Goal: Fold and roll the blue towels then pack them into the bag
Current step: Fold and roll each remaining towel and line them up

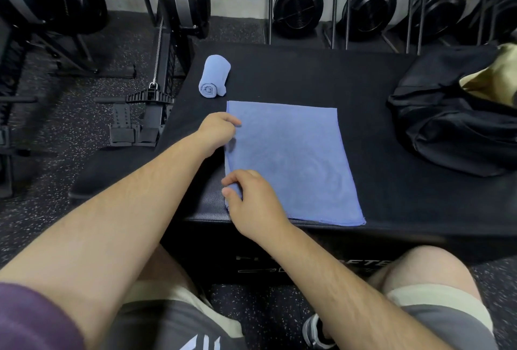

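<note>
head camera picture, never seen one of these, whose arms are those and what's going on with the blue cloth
The camera sits on a person's head and looks down, so the arms are that person's own; there is no robot. They sit at a black padded box in a gym. A flat blue towel lies on it. The left hand and right hand both pinch its left edge with their fingers. Behind it lies a rolled blue towel, already finished. At the right sits an open black bag with something pale inside. Exercise machines stand behind.
</note>
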`<action>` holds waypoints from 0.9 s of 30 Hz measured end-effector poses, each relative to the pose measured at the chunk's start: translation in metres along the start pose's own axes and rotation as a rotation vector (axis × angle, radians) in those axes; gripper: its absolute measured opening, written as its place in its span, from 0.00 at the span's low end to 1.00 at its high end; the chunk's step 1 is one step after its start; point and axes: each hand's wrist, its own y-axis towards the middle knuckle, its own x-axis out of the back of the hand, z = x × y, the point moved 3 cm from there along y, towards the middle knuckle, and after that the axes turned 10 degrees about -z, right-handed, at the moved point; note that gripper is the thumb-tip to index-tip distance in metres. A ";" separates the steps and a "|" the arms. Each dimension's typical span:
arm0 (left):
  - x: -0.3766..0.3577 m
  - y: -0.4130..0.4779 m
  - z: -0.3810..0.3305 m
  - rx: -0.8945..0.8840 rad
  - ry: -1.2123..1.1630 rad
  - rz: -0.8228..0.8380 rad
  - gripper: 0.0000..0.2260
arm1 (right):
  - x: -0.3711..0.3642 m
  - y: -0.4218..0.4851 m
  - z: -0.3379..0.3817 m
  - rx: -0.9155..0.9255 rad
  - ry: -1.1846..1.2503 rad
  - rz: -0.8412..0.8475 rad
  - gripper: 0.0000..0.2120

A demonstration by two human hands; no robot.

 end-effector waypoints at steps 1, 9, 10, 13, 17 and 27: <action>0.005 0.003 0.000 0.025 0.002 -0.014 0.20 | -0.001 0.000 0.001 -0.004 0.019 0.012 0.09; 0.043 0.018 0.012 0.042 0.000 -0.141 0.19 | -0.018 0.001 0.024 -0.003 0.189 0.014 0.12; 0.043 0.018 0.007 0.018 -0.002 -0.132 0.18 | -0.016 -0.001 0.024 -0.008 0.206 0.001 0.12; 0.032 0.015 -0.018 -0.062 0.060 -0.084 0.15 | 0.002 -0.007 0.017 -0.009 0.193 -0.068 0.12; -0.001 -0.001 -0.050 -0.163 0.186 -0.033 0.12 | 0.039 -0.012 -0.014 -0.096 0.169 -0.176 0.13; -0.110 -0.037 -0.097 -0.302 0.415 0.074 0.15 | 0.110 -0.033 -0.085 -0.313 0.118 -0.290 0.12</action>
